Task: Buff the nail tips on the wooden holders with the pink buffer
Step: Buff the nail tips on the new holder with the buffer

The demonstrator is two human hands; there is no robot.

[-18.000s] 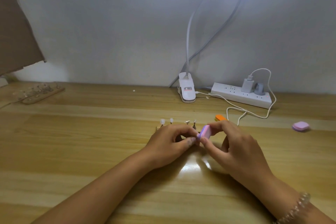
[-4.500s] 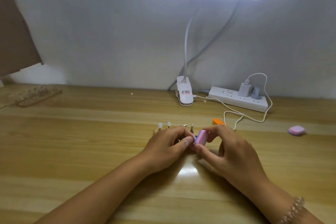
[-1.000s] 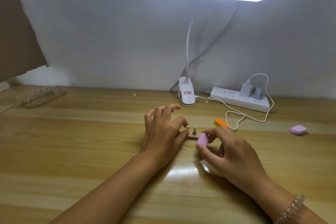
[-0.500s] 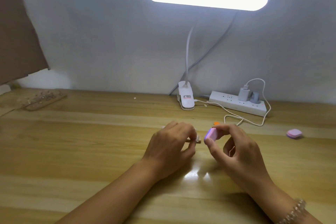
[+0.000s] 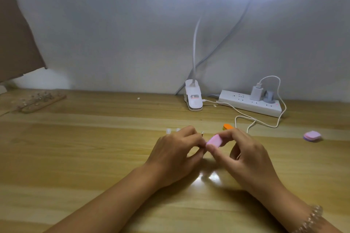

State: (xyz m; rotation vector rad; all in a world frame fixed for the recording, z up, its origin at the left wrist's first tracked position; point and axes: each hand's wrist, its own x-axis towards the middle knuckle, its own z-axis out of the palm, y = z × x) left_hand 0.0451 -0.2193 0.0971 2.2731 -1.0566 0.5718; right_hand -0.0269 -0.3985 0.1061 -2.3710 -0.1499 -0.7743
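Right hand (image 5: 244, 159) pinches the buffer (image 5: 214, 140), long axis slanting down-left, its low end meeting the left hand (image 5: 174, 155), whose curled fingers pinch a tip, hidden, mid-surface (image 5: 94, 147); spare tips (image 5: 168, 131) stand just behind

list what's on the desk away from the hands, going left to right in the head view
wooden rack → white lamp clip → power strip → pink pad. The orange piece is left out: it sits in front of the strip, so its place in the order is unclear.
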